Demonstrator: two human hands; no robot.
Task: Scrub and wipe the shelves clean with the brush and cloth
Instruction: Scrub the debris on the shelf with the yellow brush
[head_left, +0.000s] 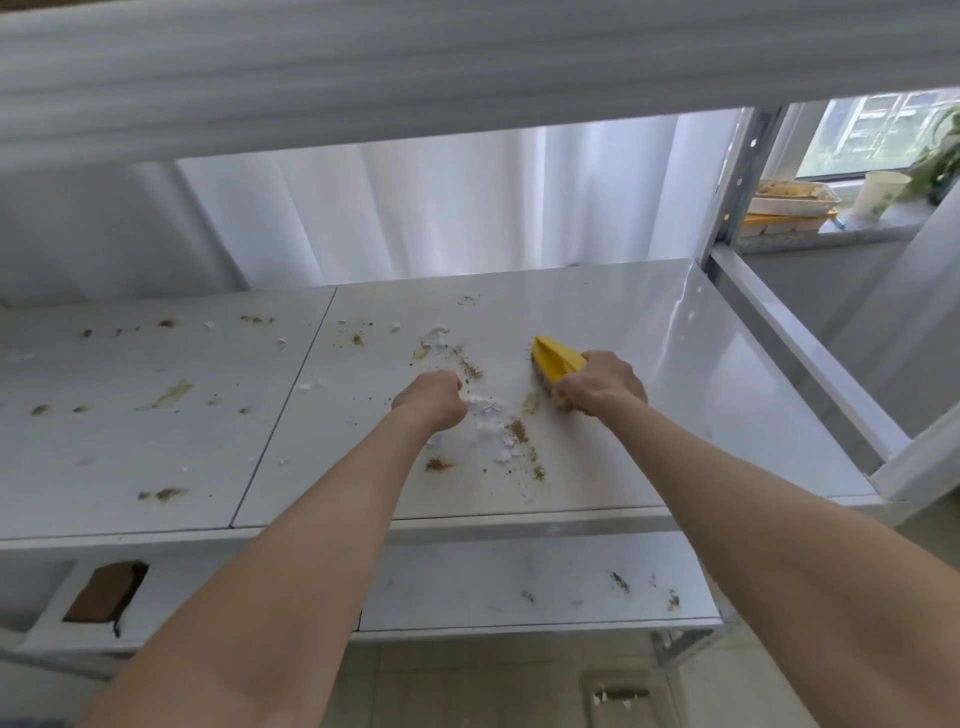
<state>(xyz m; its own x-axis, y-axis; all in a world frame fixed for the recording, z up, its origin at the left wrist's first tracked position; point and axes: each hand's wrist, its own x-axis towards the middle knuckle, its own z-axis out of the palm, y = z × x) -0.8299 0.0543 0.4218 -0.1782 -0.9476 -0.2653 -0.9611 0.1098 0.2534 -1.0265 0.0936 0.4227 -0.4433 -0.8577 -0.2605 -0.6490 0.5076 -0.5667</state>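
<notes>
- left hand (434, 397): bare, seen from the back, knuckles showing
- right hand (602, 384): bare as well, its back and knuckles in view
- left forearm (311, 545): bare and smooth from the wrist to the lower frame edge
- right forearm (753, 519): bare likewise, with a faint lengthwise crease along the muscle

Upper shelf (467, 62) overhangs both hands; the reach runs under its front edge. Right of the right hand (602, 387), which grips the brush (556, 358), the shelf board (701, 338) runs open to the side rail (810, 358) and corner post (740, 171). Between the hands lie paper scraps (488, 415) and brown crumbs (517, 431), low and loose. Left of the left hand (434, 397) the board is flat, with scattered crumbs. Beyond both hands it runs open to the white curtain (415, 208).
</notes>
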